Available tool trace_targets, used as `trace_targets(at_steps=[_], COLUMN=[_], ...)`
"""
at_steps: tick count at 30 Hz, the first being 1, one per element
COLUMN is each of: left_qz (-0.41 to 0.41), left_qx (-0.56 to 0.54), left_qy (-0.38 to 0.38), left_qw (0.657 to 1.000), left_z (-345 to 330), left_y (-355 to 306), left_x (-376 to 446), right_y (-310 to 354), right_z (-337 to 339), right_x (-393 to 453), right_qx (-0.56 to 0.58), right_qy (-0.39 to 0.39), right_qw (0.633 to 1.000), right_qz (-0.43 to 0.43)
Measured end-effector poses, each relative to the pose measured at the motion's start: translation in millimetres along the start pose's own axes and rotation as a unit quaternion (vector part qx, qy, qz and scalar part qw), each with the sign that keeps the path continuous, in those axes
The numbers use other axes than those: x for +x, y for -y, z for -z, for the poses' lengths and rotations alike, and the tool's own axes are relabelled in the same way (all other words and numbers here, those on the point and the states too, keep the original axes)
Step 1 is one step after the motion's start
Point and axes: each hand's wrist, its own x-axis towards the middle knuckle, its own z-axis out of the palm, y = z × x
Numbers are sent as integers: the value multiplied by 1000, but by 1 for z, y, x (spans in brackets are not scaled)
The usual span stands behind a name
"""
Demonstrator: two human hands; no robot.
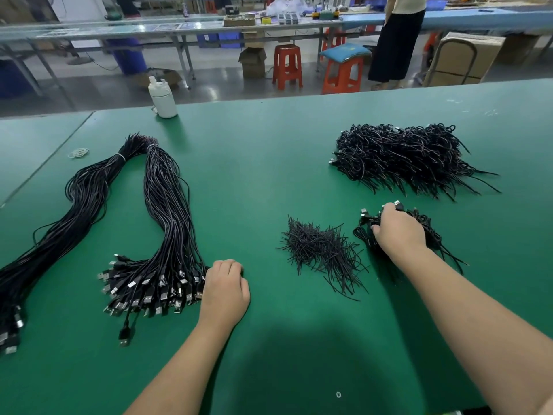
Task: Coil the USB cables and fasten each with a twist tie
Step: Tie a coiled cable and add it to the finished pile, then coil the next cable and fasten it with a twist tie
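Green matting covers the counter (269, 163) of a factory floor, red stools (287, 67) lined up behind. At far left, long bundled USB cables (167, 211) lie banded at the top, their plugs fanned toward you. Your left hand (226, 290) rests just beside those plugs with fingers curled under, holding nothing visible. Loose twist ties (321, 250) sit heaped at centre. Your right hand (395, 230) presses down over a small bunch of coiled cables (431, 232), fingers wrapped round them. Beyond lies the finished pile (404, 157).
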Motion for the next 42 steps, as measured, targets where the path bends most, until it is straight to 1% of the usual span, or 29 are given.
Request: trace_targets(at_steps=[3, 6, 10, 13, 14, 17, 20, 23, 25, 29, 31, 34, 36, 39, 40, 42], left_qz=[-1, -3, -14, -28, -29, -8, 16, 7, 10, 86, 109, 84, 64, 80, 90, 104], left_qx=[2, 3, 10, 49, 66, 98, 110, 114, 139, 212, 249, 270, 269, 247, 235, 206], left_qy=[-3, -3, -16, -25, -25, -13, 23, 45, 52, 60, 99, 151, 179, 214, 218, 204], left_qw=[1000, 1000, 1000, 998, 997, 995, 994, 992, 989, 971, 957, 947, 944, 942, 943, 951], left_z=[-1, -2, -3, -2, -2, 0, 2, 4, 8, 29, 39, 48, 52, 56, 58, 60], left_y=[0, 1, 2, 3, 3, 2, 0, -3, -5, 2, 14, 27, 30, 31, 32, 32], left_x=[0, 0, 0, -1, -1, -2, -1, 1, 4, 21, 31, 40, 43, 48, 49, 51], right_y=[20, 56, 111, 134, 136, 135, 135, 137, 137, 138, 138, 138, 138, 138, 138, 138], right_z=[8, 9, -10, -36, -45, -64, -70, -71, -71, -71, -72, -72, -72, -71, -71, -70], right_x=[-8, -28, -77, -110, -118, -132, -136, -137, -138, -138, -138, -138, -138, -138, -139, -139], right_qx=[26, 104, 204, 212, 203, 187, 184, 176, 172, 171, 171, 171, 168, 170, 171, 173], right_qy=[-39, -7, 47, 75, 72, 20, -16, -35, -40, -46, -45, -42, -36, -38, -39, -44], right_qw=[998, 989, 965, 959, 959, 958, 958, 960, 960, 961, 961, 962, 962, 962, 962, 962], right_qz=[38, 103, 155, 173, 182, 214, 218, 216, 215, 212, 211, 210, 210, 208, 207, 205])
